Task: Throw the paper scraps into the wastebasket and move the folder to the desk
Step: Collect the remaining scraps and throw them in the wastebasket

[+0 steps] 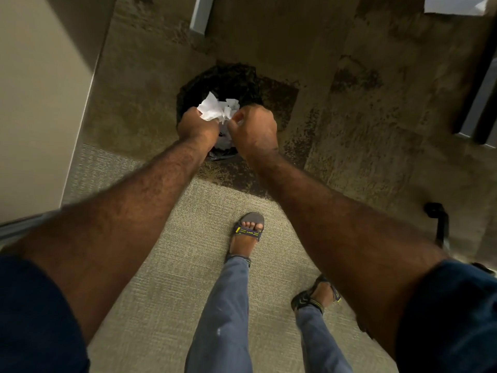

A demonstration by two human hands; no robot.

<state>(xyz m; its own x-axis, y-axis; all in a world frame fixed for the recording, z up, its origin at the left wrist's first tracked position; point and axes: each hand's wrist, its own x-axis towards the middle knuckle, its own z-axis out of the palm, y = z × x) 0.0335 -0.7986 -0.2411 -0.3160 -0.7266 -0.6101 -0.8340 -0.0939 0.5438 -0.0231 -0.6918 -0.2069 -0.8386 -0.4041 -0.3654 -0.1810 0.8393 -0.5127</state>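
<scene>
Crumpled white paper scraps [218, 108], matt carpet [172, 265]

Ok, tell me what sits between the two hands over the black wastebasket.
Head view: crumpled white paper scraps, held by left hand and right hand above the wastebasket.

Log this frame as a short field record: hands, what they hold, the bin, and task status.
left hand: grips paper scraps
right hand: fingers curled at the scraps' right edge
scraps position: above the wastebasket opening
wastebasket: dark, standing on carpet, liner visible
folder: not in view
status: scraps not yet dropped
</scene>
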